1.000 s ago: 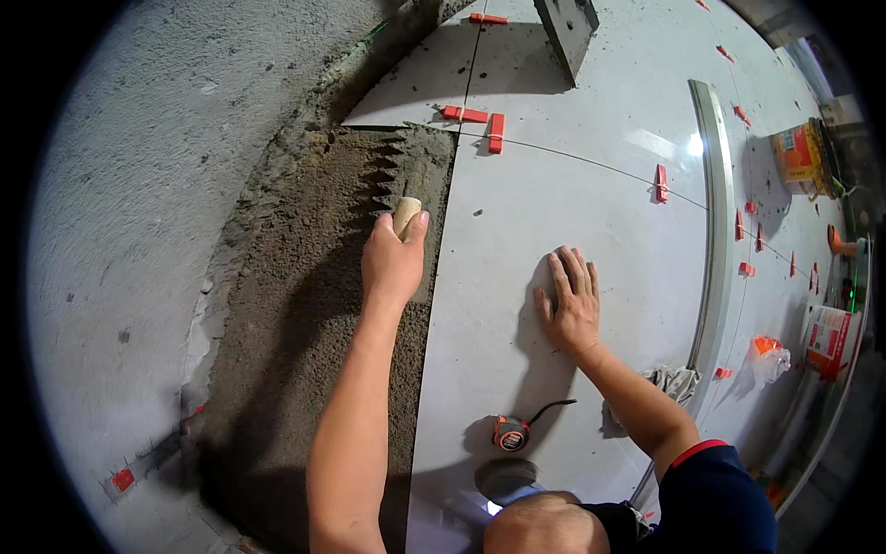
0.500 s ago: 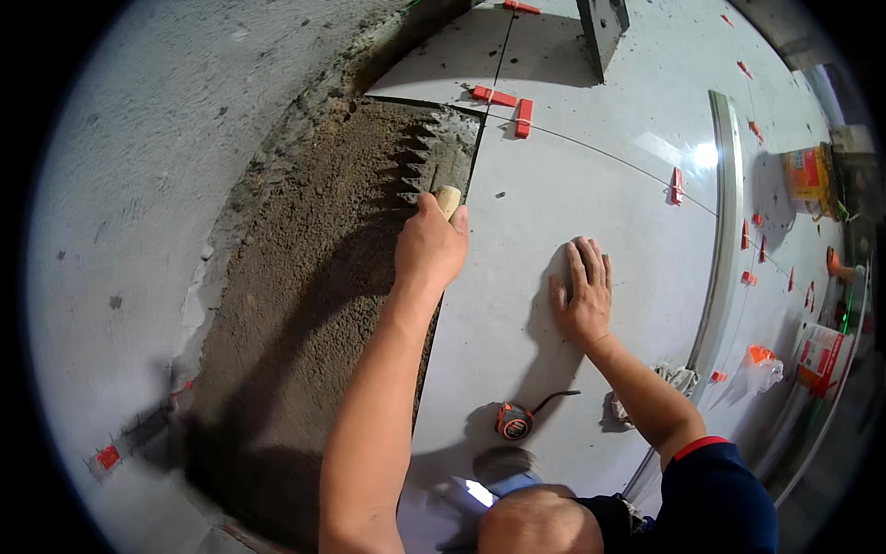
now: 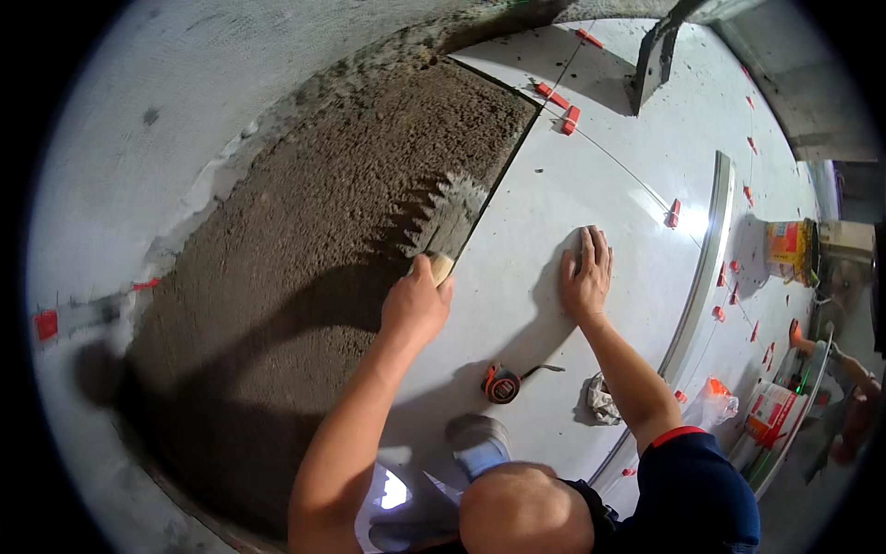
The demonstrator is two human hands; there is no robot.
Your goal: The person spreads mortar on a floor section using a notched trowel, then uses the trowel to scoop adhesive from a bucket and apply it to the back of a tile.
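Note:
My left hand [image 3: 417,307] grips the pale wooden handle [image 3: 440,269] of a notched trowel [image 3: 450,218], which lies on the rough brown mortar bed [image 3: 286,231] alongside a white tile's edge. My right hand [image 3: 586,275] rests palm-down on the large white tile [image 3: 517,305], fingers stretched. Below it on the tile are a black and orange tape measure [image 3: 501,382] and a crumpled pale cloth [image 3: 603,400]. Red levelling wedges [image 3: 571,120] sit on the tile joints.
A grey wall [image 3: 138,120] borders the mortar on the left. A dark angled piece [image 3: 653,65] stands at the back. A long straightedge [image 3: 707,258] crosses the tiles at right, beyond which are a yellow bucket [image 3: 787,251], a plastic bag [image 3: 715,404] and a red-and-white package [image 3: 771,414].
My left hand has drawn the trowel back toward me along the tile edge, uncovering mortar at the far end. The view has shifted; my right hand still lies on the tile.

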